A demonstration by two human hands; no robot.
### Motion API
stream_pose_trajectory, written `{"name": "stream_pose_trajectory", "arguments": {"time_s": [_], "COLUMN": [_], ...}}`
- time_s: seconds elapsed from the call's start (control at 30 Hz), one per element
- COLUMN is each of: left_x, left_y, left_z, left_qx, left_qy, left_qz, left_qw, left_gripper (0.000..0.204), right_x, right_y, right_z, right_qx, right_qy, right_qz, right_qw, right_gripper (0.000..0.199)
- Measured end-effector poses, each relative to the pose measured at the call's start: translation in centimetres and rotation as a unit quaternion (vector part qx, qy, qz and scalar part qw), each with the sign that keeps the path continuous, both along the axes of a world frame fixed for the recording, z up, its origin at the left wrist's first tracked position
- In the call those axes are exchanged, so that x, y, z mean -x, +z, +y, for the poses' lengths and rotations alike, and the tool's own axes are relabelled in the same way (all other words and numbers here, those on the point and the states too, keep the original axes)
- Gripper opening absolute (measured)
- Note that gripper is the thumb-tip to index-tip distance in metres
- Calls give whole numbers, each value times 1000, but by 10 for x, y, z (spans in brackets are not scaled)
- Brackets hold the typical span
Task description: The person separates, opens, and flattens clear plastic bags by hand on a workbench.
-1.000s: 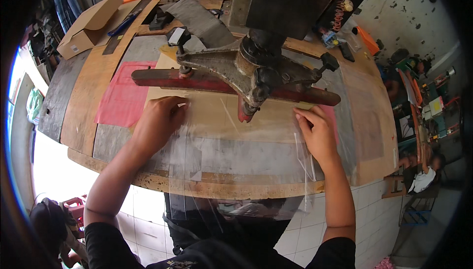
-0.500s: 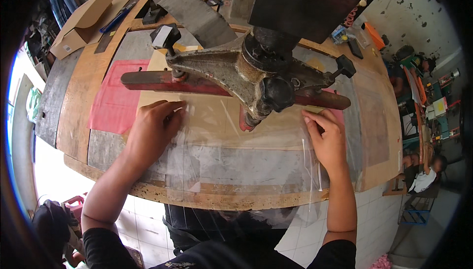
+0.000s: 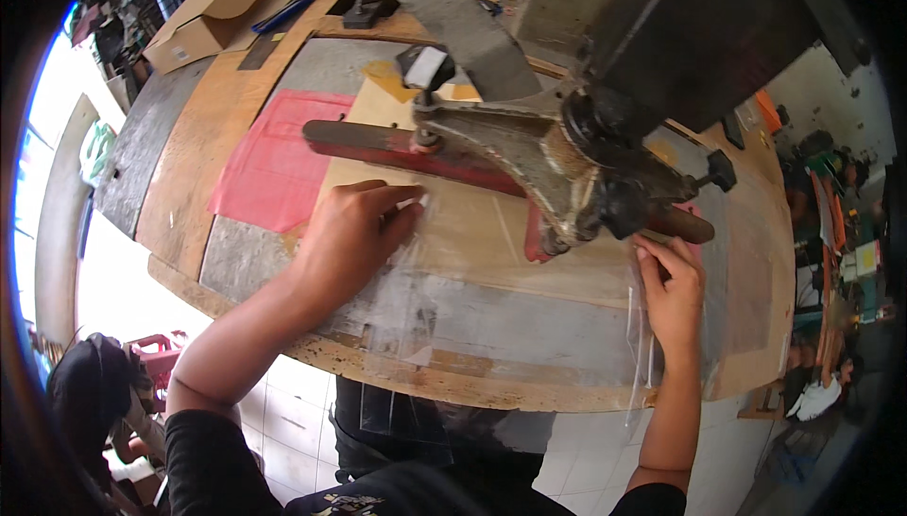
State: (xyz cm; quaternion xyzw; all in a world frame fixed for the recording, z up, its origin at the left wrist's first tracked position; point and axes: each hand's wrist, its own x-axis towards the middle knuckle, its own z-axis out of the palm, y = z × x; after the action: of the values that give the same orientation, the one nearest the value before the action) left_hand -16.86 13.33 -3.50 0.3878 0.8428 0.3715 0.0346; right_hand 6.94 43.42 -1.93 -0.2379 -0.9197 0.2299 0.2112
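Note:
A clear plastic sheet (image 3: 427,301) spans the space between my hands, its lower end hanging over the table's front edge. My left hand (image 3: 348,240) pinches its left edge between thumb and fingers, over a tan sheet (image 3: 477,231). At the opposite edge, just under the end of a red bar, my right hand (image 3: 675,291) pinches the plastic too. Above the tan sheet stands a greasy metal press head (image 3: 501,130) with black knobs; the long red bar (image 3: 468,168) is fixed beneath its arms. The press head hides part of the tan sheet.
Pink sheet material (image 3: 283,159) lies left of the tan sheet. An opened cardboard box (image 3: 213,20) and a blue-handled tool (image 3: 288,11) are at the back left. A grey plate (image 3: 463,29) lies behind the press. Another person (image 3: 94,398) is at lower left.
The view has swung, so the press and table appear tilted and shifted to the right. Both hands keep their pinch on the plastic sheet near the red bar.

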Motion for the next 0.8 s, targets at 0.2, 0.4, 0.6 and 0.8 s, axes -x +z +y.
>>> {"name": "stream_pose_trajectory", "arguments": {"time_s": [0.2, 0.4, 0.6, 0.8], "left_x": [1, 3, 4, 4], "left_y": [-2, -6, -4, -2], "left_z": [-1, -4, -3, 0], "left_qx": [-31, -28, -22, -32], "left_qy": [-20, -16, -17, -19], "left_qz": [3, 7, 4, 7], "left_qw": [999, 999, 1000, 999], "left_gripper": [23, 22, 21, 21], "right_x": [3, 2, 2, 5], "right_y": [0, -1, -1, 0], "right_z": [-2, -2, -1, -4], "right_qx": [-8, -7, -10, 1], "right_qy": [0, 3, 10, -8], "right_qz": [12, -10, -7, 18], "right_qw": [1000, 1000, 1000, 1000], "right_gripper": [17, 21, 21, 14]}}
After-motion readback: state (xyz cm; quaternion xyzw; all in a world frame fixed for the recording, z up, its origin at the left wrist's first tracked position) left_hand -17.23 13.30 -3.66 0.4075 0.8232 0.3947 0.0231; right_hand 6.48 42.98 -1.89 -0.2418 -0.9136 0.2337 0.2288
